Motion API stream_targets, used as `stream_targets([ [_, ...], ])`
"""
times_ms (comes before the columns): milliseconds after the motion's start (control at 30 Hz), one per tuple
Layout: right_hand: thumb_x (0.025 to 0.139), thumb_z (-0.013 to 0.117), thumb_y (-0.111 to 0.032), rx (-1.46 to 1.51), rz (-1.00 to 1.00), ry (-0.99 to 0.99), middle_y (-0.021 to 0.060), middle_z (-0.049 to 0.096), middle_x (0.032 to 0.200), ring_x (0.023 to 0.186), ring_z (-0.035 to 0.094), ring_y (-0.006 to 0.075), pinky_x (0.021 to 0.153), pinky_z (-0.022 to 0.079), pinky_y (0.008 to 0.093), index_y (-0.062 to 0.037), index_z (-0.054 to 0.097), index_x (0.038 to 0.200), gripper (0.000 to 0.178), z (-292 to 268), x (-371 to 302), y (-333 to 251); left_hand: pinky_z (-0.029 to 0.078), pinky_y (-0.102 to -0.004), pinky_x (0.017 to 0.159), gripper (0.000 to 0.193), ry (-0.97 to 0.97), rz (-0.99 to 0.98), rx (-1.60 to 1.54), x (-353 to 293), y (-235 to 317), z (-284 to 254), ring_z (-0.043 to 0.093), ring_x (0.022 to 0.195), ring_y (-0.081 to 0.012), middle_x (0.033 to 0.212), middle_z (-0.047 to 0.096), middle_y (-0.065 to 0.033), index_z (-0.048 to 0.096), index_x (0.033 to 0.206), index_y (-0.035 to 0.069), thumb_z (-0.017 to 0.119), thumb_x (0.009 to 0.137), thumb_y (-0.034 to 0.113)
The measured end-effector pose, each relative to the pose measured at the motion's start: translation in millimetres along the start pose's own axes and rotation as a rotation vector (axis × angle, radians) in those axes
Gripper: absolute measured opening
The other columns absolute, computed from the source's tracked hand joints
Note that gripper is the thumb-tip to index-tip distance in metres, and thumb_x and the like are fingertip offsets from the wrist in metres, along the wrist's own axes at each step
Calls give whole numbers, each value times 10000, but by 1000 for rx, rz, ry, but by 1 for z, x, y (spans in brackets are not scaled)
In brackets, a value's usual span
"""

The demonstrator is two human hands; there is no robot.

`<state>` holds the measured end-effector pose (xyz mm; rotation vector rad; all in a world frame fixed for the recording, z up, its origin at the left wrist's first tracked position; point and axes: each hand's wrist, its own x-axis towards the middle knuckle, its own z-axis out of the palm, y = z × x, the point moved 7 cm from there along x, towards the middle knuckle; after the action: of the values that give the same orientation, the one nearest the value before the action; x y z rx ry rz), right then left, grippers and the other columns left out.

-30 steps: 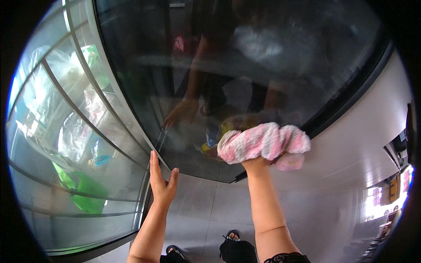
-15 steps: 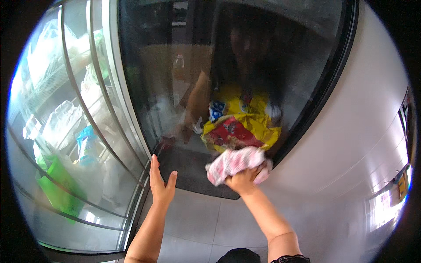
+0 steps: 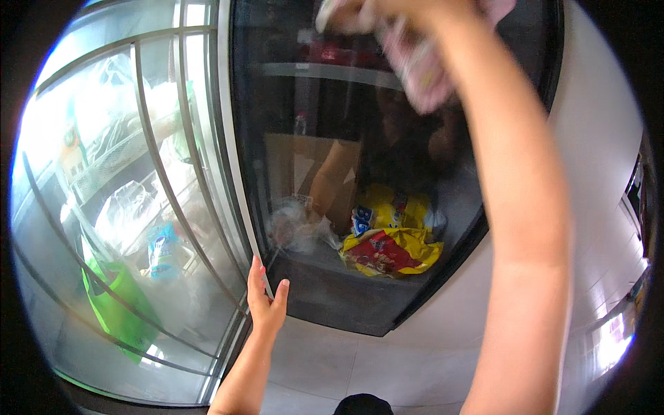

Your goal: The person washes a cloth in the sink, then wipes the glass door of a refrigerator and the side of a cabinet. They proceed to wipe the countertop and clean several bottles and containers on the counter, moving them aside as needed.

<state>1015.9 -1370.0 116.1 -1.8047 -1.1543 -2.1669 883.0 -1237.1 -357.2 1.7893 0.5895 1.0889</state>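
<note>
A dark glass panel in a black frame stands upright in front of me. High on it, my right hand is closed around a pink and white cloth, part of which hangs below the fingers; hand and cloth are a little blurred. Low at the panel's left edge, my left hand has its fingers stretched and its thumb apart, holding nothing. Whether it touches the frame I cannot tell. A yellow and red plastic bag shows in the glass, beside a clear plastic bag and a cardboard box.
On the left, a window with metal bars has several plastic bags behind it, one a bright green bag. A pale wall borders the panel on the right. Grey floor tiles lie below.
My right hand has swept the cloth from the panel's lower part up to its top. My left hand stays beside the left edge. The view has shifted, showing more of the upper glass.
</note>
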Motion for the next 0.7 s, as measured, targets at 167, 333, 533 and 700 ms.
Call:
stream_targets([
  [167, 778, 658, -388, 444, -202, -442, 98, 353, 1504, 1440, 183, 381, 1067, 251, 668, -234, 605, 1273, 521, 1, -198, -146, 321, -438, 1072, 774, -63, -36, -117, -22, -14, -13, 404, 1341, -275, 1518, 348, -119, 250, 1510, 93, 692, 876, 137],
  [333, 892, 521, -241, 291, -606, -674, 82, 527, 1328, 1346, 378, 270, 1057, 363, 457, -139, 554, 1267, 390, -32, -422, -202, 404, -406, 1005, 779, -107, -18, -96, -52, -27, -1, 490, 1260, -276, 1422, 442, -150, 311, 1480, 68, 734, 835, 175],
  [533, 899, 509, -68, 1415, 243, -1198, 106, 573, 1177, 1095, 547, 226, 973, 402, 309, -57, 556, 1181, 286, -34, -377, -179, 409, -358, 969, 780, -79, -43, -79, -79, -41, -16, 508, 1202, -252, 1380, 470, -155, 339, 1460, 41, 753, 804, 117],
  [700, 867, 553, -276, 115, -130, -270, 217, 465, 1398, 1332, 393, 395, 1148, 203, 537, -154, 545, 1322, 471, -35, -129, -33, 406, -357, 990, 753, -120, -72, -61, -88, -37, -14, 521, 1176, -264, 1325, 497, -168, 355, 1445, 21, 747, 812, 132],
])
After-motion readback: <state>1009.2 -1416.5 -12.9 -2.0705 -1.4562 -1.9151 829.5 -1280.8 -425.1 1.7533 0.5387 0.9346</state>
